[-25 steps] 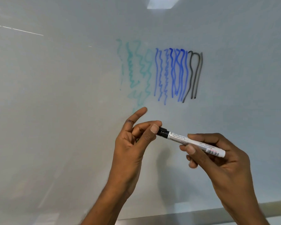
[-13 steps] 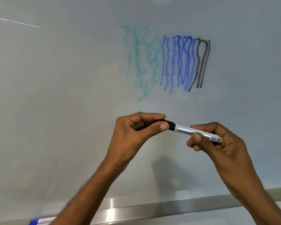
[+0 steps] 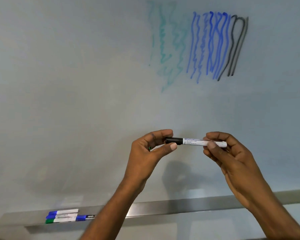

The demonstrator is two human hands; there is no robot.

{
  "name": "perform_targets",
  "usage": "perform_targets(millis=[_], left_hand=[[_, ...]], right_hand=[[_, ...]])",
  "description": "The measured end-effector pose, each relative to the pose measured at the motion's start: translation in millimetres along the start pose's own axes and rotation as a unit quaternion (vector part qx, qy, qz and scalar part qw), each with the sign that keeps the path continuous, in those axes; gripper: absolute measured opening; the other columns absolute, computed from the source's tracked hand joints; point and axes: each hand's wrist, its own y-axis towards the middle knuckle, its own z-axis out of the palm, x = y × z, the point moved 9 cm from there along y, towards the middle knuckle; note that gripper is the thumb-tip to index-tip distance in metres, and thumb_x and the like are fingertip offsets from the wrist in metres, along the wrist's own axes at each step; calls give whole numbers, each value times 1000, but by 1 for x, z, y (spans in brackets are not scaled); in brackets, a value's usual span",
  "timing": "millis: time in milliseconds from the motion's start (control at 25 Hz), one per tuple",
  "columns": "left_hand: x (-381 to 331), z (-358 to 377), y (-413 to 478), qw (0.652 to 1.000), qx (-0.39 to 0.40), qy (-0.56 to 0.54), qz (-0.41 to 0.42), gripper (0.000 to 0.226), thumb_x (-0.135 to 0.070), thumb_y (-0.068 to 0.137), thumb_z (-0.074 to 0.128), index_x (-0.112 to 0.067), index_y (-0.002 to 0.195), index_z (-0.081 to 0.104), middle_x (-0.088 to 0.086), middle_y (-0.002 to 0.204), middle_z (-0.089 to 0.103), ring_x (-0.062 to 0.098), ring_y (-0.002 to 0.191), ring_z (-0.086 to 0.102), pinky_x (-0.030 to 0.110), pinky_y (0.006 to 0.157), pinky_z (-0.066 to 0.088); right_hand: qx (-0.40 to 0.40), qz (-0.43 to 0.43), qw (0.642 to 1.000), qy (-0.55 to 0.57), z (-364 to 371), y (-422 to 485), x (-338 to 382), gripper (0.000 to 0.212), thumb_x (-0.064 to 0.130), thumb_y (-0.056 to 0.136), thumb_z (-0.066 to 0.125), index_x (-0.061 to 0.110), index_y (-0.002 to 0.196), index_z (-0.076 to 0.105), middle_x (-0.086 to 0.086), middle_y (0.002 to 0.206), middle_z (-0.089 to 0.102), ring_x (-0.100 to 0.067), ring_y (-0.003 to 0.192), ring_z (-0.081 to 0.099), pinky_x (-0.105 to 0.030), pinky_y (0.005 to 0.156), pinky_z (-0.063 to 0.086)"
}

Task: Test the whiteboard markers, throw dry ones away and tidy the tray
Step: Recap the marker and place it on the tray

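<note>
Left grip (image 3: 145,151) and right grip (image 3: 232,156) hold marker (image 3: 194,142) well above tray (image 3: 163,207).

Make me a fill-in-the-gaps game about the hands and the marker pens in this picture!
The left hand pinches the ____ cap of the marker. The right hand holds its ____ barrel. On the whiteboard, the scribbles between the green and black ones are ____.
Missing words: black, white, blue.
</note>
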Motion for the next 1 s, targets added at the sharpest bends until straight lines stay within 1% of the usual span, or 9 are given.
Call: perform_targets(millis=[120, 200, 240, 400, 560, 680, 800, 880, 1000], left_hand=[[30, -12, 2, 999, -32, -8, -35, 34, -8, 79, 86, -21, 109, 78, -5, 102, 81, 7, 100, 74, 14, 83, 54], [53, -21, 4, 997, -51, 6, -58, 35, -11, 77, 89, -22, 109, 78, -5, 101, 81, 9, 99, 75, 13, 80, 55], [65, -25, 4, 996, -59, 18, -68, 34, -13, 77, 89, -21, 107, 78, -5, 100, 81, 9, 97, 75, 14, 80, 55], [121, -45, -10, 983, -125, 53, -121, 30, -19, 77, 90, -18, 104, 78, -1, 94, 81, 12, 90, 76, 14, 78, 55], [185, -77, -51, 957, -215, 56, -186, 40, -19, 75, 92, -14, 110, 75, 5, 94, 81, 14, 91, 77, 22, 86, 60], [224, -103, -90, 931, -274, 70, -229, 31, -16, 76, 91, -8, 102, 78, 7, 91, 81, 15, 87, 78, 30, 87, 60], [250, -131, -123, 903, -336, 83, -253, 21, -19, 78, 90, -16, 97, 81, 2, 93, 82, 16, 92, 78, 36, 95, 61], [259, -151, -136, 885, -370, 107, -261, 19, -25, 78, 89, -23, 96, 82, -5, 94, 82, 13, 93, 77, 36, 96, 60], [267, -182, -147, 868, -401, 122, -266, 21, -24, 82, 86, -21, 102, 80, -5, 97, 81, 10, 94, 76, 35, 95, 61]], right_hand=[[-23, 57, 996, 60, -10, 7, -34, 54, 30, 68, 75, 7, 116, 66, -14, 113, 73, -25, 105, 71, -25, 91, 57], [-18, 108, 991, 82, -15, 14, -63, 60, 28, 65, 77, 2, 118, 64, -17, 113, 73, -27, 107, 71, -24, 88, 58], [-16, 134, 987, 90, -18, 17, -79, 58, 25, 67, 77, 0, 118, 63, -18, 113, 73, -28, 107, 72, -24, 87, 58], [5, 245, 964, 106, -21, 19, -159, 28, 7, 87, 68, -2, 114, 66, -19, 112, 74, -27, 105, 73, -26, 89, 58], [8, 359, 926, 118, -4, -10, -248, 32, 6, 85, 69, -4, 115, 65, -21, 111, 71, -31, 109, 69, -32, 95, 56], [21, 425, 900, 100, 15, -32, -298, 25, 0, 91, 65, -4, 116, 64, -21, 114, 69, -32, 109, 67, -35, 99, 55], [51, 454, 886, 76, 40, -45, -333, 18, -1, 90, 66, 2, 108, 68, -20, 112, 71, -28, 102, 70, -35, 97, 55], [68, 464, 881, 62, 60, -50, -350, 20, -2, 90, 67, 1, 110, 69, -19, 113, 71, -28, 103, 70, -36, 97, 52], [91, 469, 878, 37, 94, -53, -366, 18, -2, 91, 66, 1, 109, 70, -18, 111, 72, -30, 105, 70, -35, 93, 54]])
